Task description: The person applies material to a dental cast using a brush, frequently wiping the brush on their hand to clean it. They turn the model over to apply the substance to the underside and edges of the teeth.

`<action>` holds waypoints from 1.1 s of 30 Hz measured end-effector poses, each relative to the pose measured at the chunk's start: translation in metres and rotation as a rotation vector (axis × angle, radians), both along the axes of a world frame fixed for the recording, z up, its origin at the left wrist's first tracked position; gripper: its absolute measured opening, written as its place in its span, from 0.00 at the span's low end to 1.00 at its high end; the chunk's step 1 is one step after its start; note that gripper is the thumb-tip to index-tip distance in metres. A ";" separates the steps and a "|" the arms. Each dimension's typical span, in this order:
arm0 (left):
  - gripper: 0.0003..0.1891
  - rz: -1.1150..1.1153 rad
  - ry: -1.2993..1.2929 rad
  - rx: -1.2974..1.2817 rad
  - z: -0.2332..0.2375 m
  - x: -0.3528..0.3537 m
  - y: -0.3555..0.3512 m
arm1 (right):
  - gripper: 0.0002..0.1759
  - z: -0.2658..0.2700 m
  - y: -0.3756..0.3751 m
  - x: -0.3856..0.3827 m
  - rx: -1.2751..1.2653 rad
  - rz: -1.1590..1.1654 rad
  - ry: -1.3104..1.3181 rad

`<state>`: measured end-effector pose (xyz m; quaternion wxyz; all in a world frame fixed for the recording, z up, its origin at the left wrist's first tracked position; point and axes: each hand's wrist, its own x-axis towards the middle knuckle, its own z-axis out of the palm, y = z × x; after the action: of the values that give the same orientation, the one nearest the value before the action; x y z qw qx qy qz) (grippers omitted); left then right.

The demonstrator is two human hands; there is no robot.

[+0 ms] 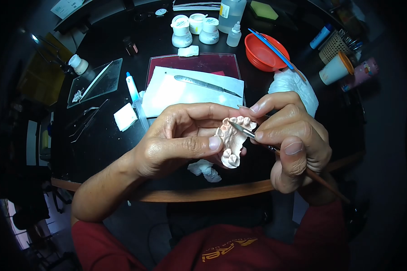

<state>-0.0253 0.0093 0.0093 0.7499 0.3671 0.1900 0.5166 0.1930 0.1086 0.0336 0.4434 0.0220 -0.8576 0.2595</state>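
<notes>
Between the thumb and fingers of my left hand (172,135) is a pale plaster dental cast (234,141), its tooth side facing up toward me. My right hand (298,140) grips a fine brush (323,182) with a reddish-brown handle and a metal ferrule. The pointed tip of the brush meets or hovers just over the teeth at the cast's upper left; contact cannot be made out. My right index fingertip is close to my left fingertips behind the cast. Below the cast lies a crumpled white tissue (205,170).
A scalpel (205,85) lies on white paper (167,97). Behind it stand white jars (181,31), a dropper bottle (234,35) and a red bowl (266,52) with a blue brush across it. At left are a glass slab (105,83) and tweezers (90,119). A wooden table edge (203,193) runs in front.
</notes>
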 end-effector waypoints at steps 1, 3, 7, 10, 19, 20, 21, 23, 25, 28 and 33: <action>0.31 0.001 0.006 0.001 0.000 0.000 0.000 | 0.20 0.000 0.000 0.000 -0.002 0.003 0.000; 0.30 0.005 0.013 0.004 0.001 0.000 0.001 | 0.20 0.000 0.000 0.000 -0.007 0.009 0.003; 0.30 0.009 0.016 0.003 0.001 0.001 0.001 | 0.19 0.000 0.001 0.000 -0.008 0.014 0.010; 0.31 -0.001 0.007 0.002 0.001 0.000 0.000 | 0.19 -0.001 0.000 0.000 -0.014 0.020 0.015; 0.31 -0.015 -0.003 0.016 0.000 -0.001 0.001 | 0.21 -0.001 0.000 0.001 -0.024 0.025 0.011; 0.31 -0.015 0.002 0.014 0.000 -0.002 0.001 | 0.21 -0.002 0.000 0.001 -0.021 0.028 0.011; 0.31 -0.011 0.001 0.014 0.000 -0.001 0.001 | 0.21 -0.002 0.000 0.000 -0.023 0.030 0.015; 0.31 -0.005 0.000 0.016 0.001 -0.001 0.001 | 0.22 -0.002 0.000 0.000 -0.025 0.029 0.017; 0.31 0.002 0.011 0.014 0.001 0.000 0.001 | 0.22 -0.002 -0.001 0.001 -0.027 0.026 0.012; 0.31 0.001 0.015 0.013 0.002 -0.001 0.001 | 0.24 -0.002 -0.001 0.001 -0.033 0.019 0.017; 0.35 0.055 0.080 -0.033 0.004 0.000 -0.001 | 0.17 -0.007 0.006 0.001 -0.168 -0.044 0.180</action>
<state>-0.0252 0.0085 0.0131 0.7332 0.3695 0.2384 0.5188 0.1942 0.1142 0.0269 0.5244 -0.0107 -0.7900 0.3175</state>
